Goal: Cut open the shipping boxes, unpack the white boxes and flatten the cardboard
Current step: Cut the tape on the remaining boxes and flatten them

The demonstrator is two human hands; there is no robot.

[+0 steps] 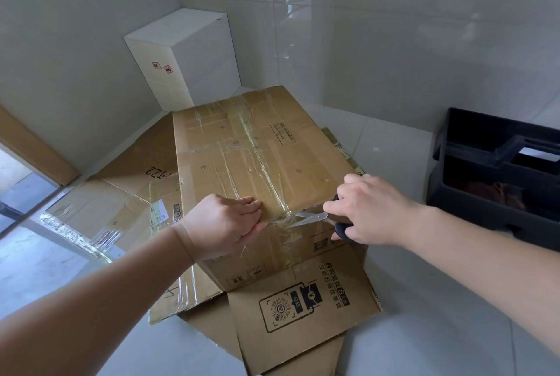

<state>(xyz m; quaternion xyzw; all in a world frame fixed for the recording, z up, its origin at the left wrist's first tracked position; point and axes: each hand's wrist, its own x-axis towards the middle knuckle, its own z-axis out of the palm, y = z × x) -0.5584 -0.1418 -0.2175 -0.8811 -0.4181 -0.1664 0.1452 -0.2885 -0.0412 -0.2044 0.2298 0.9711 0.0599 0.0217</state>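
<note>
While the taped shipping box [257,157] sits closed on flattened cardboard [303,315] on the floor, its near top edge is pressed by the left hand [224,224], fingers curled over the tape seam. Black-handled scissors [321,219] are gripped by the right hand [363,209], blades pointed left into the clear tape at the box's front edge, just beside the left fingertips. Two white boxes [181,57] are stacked in the corner behind, against the wall. A black tote [485,169] is seen at right, well apart.
</note>
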